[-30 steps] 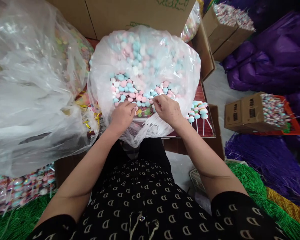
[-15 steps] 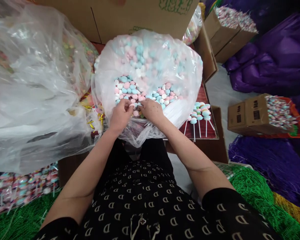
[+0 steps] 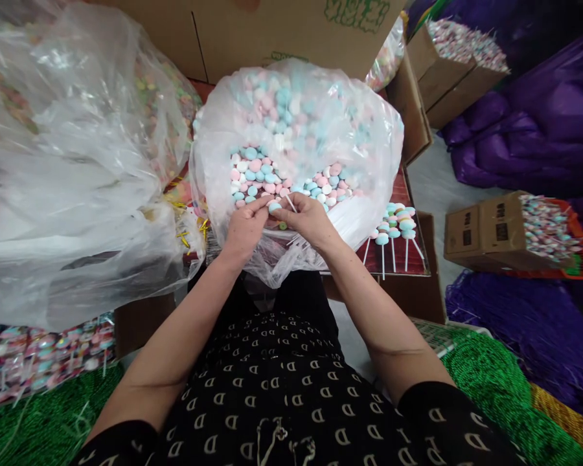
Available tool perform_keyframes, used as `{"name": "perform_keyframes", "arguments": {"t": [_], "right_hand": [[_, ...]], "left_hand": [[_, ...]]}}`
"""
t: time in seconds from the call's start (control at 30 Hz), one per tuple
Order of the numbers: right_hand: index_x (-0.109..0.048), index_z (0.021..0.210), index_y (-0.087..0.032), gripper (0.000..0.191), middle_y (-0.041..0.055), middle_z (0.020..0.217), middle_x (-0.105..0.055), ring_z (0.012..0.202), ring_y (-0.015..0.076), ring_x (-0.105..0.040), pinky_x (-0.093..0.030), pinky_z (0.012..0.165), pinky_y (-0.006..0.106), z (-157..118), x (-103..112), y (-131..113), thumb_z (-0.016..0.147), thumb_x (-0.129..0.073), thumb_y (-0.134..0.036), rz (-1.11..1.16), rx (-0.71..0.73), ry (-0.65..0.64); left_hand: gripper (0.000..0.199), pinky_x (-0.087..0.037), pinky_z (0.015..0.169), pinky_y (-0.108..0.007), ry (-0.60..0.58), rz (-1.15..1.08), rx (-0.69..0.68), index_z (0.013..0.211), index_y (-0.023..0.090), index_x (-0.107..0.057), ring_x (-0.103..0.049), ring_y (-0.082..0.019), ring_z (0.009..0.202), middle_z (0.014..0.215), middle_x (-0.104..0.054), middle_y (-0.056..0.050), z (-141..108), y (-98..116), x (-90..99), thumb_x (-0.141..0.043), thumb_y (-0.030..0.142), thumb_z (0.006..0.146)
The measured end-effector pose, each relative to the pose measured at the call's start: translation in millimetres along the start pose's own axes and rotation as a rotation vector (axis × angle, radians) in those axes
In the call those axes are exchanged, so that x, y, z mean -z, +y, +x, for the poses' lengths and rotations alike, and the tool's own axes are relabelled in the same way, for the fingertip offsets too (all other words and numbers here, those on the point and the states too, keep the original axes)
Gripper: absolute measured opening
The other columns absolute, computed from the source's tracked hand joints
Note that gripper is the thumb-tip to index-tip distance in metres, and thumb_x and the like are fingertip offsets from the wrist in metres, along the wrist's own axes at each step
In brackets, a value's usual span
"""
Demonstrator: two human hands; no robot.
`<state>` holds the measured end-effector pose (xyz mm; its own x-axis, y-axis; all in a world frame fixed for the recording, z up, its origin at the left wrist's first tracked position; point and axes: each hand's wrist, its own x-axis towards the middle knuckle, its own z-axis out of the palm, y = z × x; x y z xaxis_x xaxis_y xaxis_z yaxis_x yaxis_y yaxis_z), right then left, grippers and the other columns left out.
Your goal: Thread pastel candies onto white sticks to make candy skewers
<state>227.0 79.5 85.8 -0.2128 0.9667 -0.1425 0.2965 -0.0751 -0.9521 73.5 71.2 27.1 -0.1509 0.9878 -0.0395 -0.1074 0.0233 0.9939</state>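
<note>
In front of me a large clear plastic bag (image 3: 383, 139) gapes toward me, full of round pink, blue and white candies (image 3: 255, 166). Over its opening, my left hand (image 3: 247, 226) pinches at a pale blue candy (image 3: 274, 207). My right hand (image 3: 311, 220) is closed on a white stick (image 3: 291, 204), its thumb and finger against the same candy. Whether the stick goes into the candy is hidden by the fingers. Loose white sticks (image 3: 301, 249) lie at the bag's near edge, below my right hand.
Finished candy lollipops (image 3: 393, 223) lie on the dark red board to the right. A bulky plastic bag (image 3: 78, 194) fills the left, beside gold twist ties (image 3: 184, 239). A cardboard box (image 3: 272, 32) stands behind. Boxes (image 3: 486, 230), purple bundles and green tinsel (image 3: 480, 369) cover the right floor.
The hands have drawn slightly closer around the candy, and a white stick now shows in the right hand. The whole view has shifted a little.
</note>
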Motion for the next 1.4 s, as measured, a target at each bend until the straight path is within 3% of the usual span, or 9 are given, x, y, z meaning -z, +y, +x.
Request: {"name": "perform_keyframes", "arguments": {"t": [0.13,0.3,0.5,0.6,0.67,0.8,0.93,1.2,1.4], "right_hand": [[-0.063,0.092,-0.021,0.027,-0.0042,0.076,-0.063,0.073,0.0152,-0.061,-0.050,0.072,0.029,0.0,-2.3,7.2,0.080,-0.077,-0.041,0.068,0.005,0.051],[-0.068,0.094,-0.021,0.017,-0.0021,0.079,-0.066,0.078,0.0165,-0.060,-0.051,0.077,0.032,-6.5,-0.5,6.9,0.085,-0.068,-0.036,-0.021,0.091,0.106],[-0.072,0.125,-0.026,0.035,0.0037,0.112,-0.073,0.081,0.0154,-0.063,-0.058,0.078,0.034,-29.2,7.0,4.2,0.099,-0.052,-0.037,0.127,0.160,0.213],[-0.069,0.140,-0.028,0.043,0.0048,0.110,-0.074,0.078,0.0149,-0.064,-0.058,0.073,0.032,-49.9,7.9,-1.5,0.104,-0.051,-0.043,0.122,0.181,0.235],[-0.068,0.144,-0.027,0.048,0.0036,0.099,-0.075,0.069,0.0140,-0.062,-0.056,0.066,0.031,-62.2,6.6,-3.6,0.103,-0.054,-0.048,0.084,0.125,0.145],[-0.073,0.135,-0.024,0.043,-0.0018,0.073,-0.070,0.054,0.0129,-0.055,-0.051,0.060,0.028,-73.0,1.2,1.7,0.104,-0.054,-0.048,-0.061,0.025,-0.025],[-0.077,0.120,-0.022,0.034,-0.0036,0.059,-0.062,0.056,0.0147,-0.059,-0.051,0.067,0.027,-71.1,-4.5,7.2,0.106,-0.051,-0.039,-0.186,0.051,-0.040],[-0.076,0.115,-0.020,0.032,-0.0028,0.060,-0.059,0.060,0.0162,-0.060,-0.046,0.068,0.027,-67.6,-6.4,0.5,0.106,-0.049,-0.034,-0.282,0.084,-0.020],[-0.076,0.100,-0.022,0.029,-0.0009,0.063,-0.060,0.064,0.0174,-0.060,-0.044,0.069,0.028,-65.1,-8.8,4.2,0.105,-0.050,-0.034,-0.343,0.025,0.010]], "left_hand": [[0.031,-0.068,0.086,-0.038,-0.096,-0.143,0.131,0.112,0.020,-0.083,-0.077,-0.020,0.086,0.096,-0.082,-0.003,-10.2,15.7,-1.2,-0.074,0.035,0.087],[0.047,-0.066,0.088,-0.038,-0.184,-0.255,0.138,0.112,0.018,-0.080,-0.077,-0.019,0.087,0.099,-0.081,-0.004,-15.8,24.7,-2.3,-0.091,0.046,0.075],[0.042,-0.064,0.072,-0.030,-0.091,-0.277,0.191,0.101,0.017,-0.077,-0.075,-0.016,0.072,0.078,-0.075,0.000,-16.5,20.1,-3.3,-0.093,0.043,0.072],[0.041,-0.064,0.069,-0.029,-0.066,-0.272,0.190,0.101,0.017,-0.075,-0.073,-0.014,0.068,0.079,-0.075,0.000,-15.3,17.6,-2.3,-0.093,0.042,0.073],[0.044,-0.066,0.073,-0.030,-0.065,-0.281,0.186,0.105,0.019,-0.075,-0.074,-0.014,0.071,0.084,-0.076,0.000,-13.9,15.5,-1.2,-0.094,0.042,0.074],[0.048,-0.067,0.081,-0.032,-0.091,-0.325,0.180,0.112,0.022,-0.074,-0.076,-0.015,0.081,0.091,-0.078,-0.001,-12.3,10.5,0.3,-0.095,0.044,0.075],[0.041,-0.067,0.082,-0.032,-0.111,-0.327,0.200,0.109,0.022,-0.075,-0.077,-0.017,0.087,0.099,-0.080,-0.004,-13.9,8.1,0.4,-0.091,0.048,0.081],[0.042,-0.065,0.089,-0.035,-0.206,-0.338,0.152,0.109,0.024,-0.075,-0.078,-0.020,0.097,0.103,-0.080,-0.004,-18.5,11.6,0.4,-0.092,0.048,0.078],[0.039,-0.063,0.083,-0.030,-0.089,-0.108,-0.033,0.107,0.023,-0.077,-0.074,-0.016,0.086,0.099,-0.080,-0.003,-26.5,9.0,-3.5,-0.089,0.048,0.080]]}}
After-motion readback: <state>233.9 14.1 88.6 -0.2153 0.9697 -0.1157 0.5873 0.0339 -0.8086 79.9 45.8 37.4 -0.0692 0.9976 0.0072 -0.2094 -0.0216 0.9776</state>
